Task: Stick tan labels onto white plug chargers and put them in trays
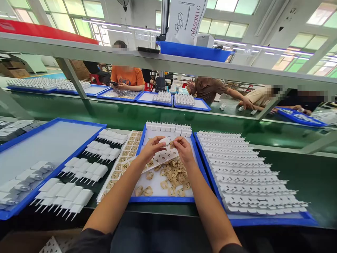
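Note:
My left hand [150, 150] is closed around a small white plug housing [166, 141] above the middle blue tray [163, 199]. Pinched in my right hand [185, 150] is a thin tan cut-out piece [171, 144], held against or close beside the pin end of the housing; contact is hard to make out. Below both hands lies a white sheet with punched holes [165, 157], tilted across the tray. A loose heap of tan cut-out pieces [174, 175] spreads beneath my right forearm. White plug housings [168, 127] stand upright in rows at the tray's far end.
To the right, a blue tray [273, 222] carries many rows of white housings. Left of centre are a sheet of tan cut-outs [129, 149], groups of white pinned housings [71, 196] and another blue tray [76, 131]. Beyond runs a green belt [118, 116]; co-workers sit across it.

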Demonstrator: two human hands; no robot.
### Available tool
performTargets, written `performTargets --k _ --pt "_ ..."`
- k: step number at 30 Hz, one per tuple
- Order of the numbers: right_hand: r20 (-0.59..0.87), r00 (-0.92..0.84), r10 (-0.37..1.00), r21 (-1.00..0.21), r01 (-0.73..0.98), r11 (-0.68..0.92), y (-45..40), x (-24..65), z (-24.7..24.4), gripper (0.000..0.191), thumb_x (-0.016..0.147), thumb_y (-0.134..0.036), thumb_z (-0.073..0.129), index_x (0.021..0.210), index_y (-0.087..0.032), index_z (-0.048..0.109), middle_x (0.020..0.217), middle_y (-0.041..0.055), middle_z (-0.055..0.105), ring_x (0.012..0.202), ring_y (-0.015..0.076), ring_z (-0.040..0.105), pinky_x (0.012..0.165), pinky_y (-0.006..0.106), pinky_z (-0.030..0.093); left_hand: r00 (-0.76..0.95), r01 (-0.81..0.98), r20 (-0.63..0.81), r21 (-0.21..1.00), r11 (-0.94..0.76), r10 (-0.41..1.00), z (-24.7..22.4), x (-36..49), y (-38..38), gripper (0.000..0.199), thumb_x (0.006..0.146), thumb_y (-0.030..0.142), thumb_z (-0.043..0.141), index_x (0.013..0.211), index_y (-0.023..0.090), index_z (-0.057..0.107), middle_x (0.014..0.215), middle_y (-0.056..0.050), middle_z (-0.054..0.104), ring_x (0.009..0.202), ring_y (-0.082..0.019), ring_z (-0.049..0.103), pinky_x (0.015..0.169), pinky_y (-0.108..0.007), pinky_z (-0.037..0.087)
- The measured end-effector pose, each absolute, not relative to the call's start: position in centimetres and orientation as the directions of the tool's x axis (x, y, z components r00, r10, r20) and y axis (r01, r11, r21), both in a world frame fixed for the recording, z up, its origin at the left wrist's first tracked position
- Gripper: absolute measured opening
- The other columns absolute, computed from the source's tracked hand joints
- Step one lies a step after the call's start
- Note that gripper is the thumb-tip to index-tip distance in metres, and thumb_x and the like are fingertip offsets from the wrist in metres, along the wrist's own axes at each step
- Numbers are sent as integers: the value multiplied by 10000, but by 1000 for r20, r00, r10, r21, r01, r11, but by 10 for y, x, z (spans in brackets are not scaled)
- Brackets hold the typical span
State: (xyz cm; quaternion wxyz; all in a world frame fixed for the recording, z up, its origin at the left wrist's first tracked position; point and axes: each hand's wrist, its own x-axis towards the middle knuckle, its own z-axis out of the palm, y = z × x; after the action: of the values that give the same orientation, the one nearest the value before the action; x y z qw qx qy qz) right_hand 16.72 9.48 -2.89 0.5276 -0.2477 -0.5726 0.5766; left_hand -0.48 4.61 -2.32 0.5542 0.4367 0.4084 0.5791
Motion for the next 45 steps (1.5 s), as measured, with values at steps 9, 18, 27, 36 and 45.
performTargets --k 9,18,27,36,45 --pt "261 -353 898 -942 -297 157 95 164 -33 198 718 -355 757 791 -215 638 722 -17 612 672 129 559 663 271 471 50 171 256 950 -261 965 -45 -5 46 579 766 363 715 1310 223 575 1321 -74 599 1176 -248 576 958 -384 538" --pt "314 -256 914 -947 -146 284 97 166 -35 187 767 -369 722 841 -217 643 829 3 646 734 145 603 695 285 500 -15 346 372 873 -345 928 -49 -4 46 450 797 299 685 1232 219 601 1215 -66 636 1097 -216 613 919 -351 576" --pt "376 -273 885 -920 3 392 95 165 -35 155 792 -367 684 853 -226 660 849 15 673 818 173 649 762 316 546 31 443 441 798 -408 897 -54 -5 48 451 795 275 676 1240 236 614 1144 -63 665 1031 -204 635 878 -374 605" --pt "388 -275 880 -913 14 407 96 164 -37 135 797 -348 678 851 -226 663 850 15 674 814 171 655 754 317 555 34 441 444 797 -412 895 -55 -6 48 455 793 253 679 1242 231 611 1156 -70 656 1044 -203 631 879 -374 608" --pt "406 -264 875 -896 75 438 93 163 -35 135 807 -349 660 854 -223 659 855 21 685 828 174 656 752 318 561 41 469 473 769 -435 880 -55 -6 49 443 789 242 678 1228 229 618 1129 -68 666 1037 -206 631 851 -362 616"
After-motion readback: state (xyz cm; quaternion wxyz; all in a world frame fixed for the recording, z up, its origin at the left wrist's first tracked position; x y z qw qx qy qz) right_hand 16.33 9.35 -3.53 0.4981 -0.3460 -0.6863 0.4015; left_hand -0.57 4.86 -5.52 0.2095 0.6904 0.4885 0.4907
